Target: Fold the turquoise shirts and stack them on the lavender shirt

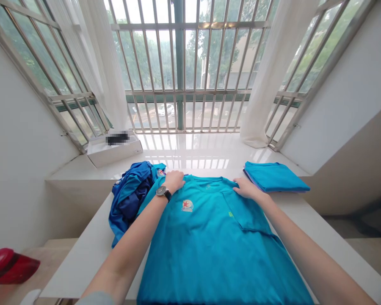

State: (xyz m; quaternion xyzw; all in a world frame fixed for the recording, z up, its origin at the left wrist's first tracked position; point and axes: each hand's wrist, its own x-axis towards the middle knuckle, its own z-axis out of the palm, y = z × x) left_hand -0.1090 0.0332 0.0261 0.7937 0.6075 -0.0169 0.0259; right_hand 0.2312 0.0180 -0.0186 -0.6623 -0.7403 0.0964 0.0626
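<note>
A teal T-shirt [206,250] lies spread front up, with its neckline toward the window and a round badge print on the chest. My left hand [174,181], below a wrist watch [163,193], grips the shirt at the shoulder left of the collar. At the opposite shoulder, my right hand [247,188] pinches the fabric between thumb and fingers. The sleeve on the right is folded inward over the front. Beside my left forearm sits a crumpled heap of blue and teal clothes [131,195]. A folded stack of shirts [274,177] rests beyond my right hand.
The white table [82,258] meets a glossy window sill [190,148]. On the sill's left stands an open white box [114,154] with a blurred dark item. White curtains [266,76] hang by the barred window. A red object [11,266] is at lower left.
</note>
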